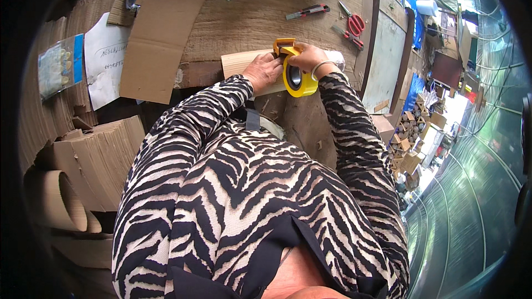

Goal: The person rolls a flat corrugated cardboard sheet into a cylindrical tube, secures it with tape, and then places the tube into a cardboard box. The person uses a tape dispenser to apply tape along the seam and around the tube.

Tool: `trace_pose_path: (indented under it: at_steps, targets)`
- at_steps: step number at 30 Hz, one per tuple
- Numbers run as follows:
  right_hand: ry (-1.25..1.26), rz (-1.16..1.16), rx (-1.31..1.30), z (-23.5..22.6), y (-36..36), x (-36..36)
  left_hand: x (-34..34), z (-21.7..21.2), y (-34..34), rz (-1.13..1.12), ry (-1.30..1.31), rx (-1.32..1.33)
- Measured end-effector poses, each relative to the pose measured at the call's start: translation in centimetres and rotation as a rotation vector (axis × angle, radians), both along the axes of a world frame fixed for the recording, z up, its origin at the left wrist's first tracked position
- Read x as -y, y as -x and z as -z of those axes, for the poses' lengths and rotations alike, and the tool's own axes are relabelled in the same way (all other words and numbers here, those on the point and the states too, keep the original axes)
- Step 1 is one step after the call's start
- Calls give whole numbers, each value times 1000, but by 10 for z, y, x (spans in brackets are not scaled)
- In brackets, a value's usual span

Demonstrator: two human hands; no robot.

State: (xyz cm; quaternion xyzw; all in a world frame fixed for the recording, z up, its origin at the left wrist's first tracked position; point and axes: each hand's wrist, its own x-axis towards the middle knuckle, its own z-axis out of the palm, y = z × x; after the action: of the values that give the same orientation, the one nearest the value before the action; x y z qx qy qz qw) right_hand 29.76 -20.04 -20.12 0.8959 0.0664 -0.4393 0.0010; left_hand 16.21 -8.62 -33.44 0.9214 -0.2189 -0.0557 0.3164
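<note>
My right hand (311,60) is closed round a yellow tape dispenser (285,44) that carries a wide roll of yellow tape (302,87). The dispenser's head meets the right end of a pale ribbed cardboard piece (235,65) at the bench's near edge. My left hand (263,73) grips this cardboard, knuckles up and fingers bent toward the dispenser; its thumb is hidden. Whether any tape is stuck to the cardboard cannot be seen. A whitish, shiny rounded thing (336,58) shows beside my right wrist, partly covered.
Farther back on the wooden bench (249,19) lie a box cutter (308,11), red-handled scissors (355,23) and a second cutter (348,37). A large cardboard sheet (160,39), written paper (109,61) and a clear bag (60,66) lie left. Stacked cardboard (100,160) stands lower left.
</note>
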Motion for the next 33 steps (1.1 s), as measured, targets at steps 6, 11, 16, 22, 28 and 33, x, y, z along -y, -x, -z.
trace_pose_path:
  at_steps: [6, 11, 16, 22, 28, 33]
  targets:
    - [-197, 54, 203, 6, -1, 30, -4, -14, -5, 10, -67, -62]
    - [-367, 63, 380, -20, 66, 62, -9, -12, -4, -21, -101, -101]
    - [-427, 208, 519, 21, 122, 90, -4, -33, -5, -35, -152, -162]
    - [-497, 240, 609, 31, 127, 96, 26, -21, 13, -64, -299, -245]
    - [-513, 260, 598, 13, 149, 96, 50, -10, 5, -179, -500, -188]
    - [-493, 207, 591, -6, 197, 130, 49, -1, 1, -309, -414, -105]
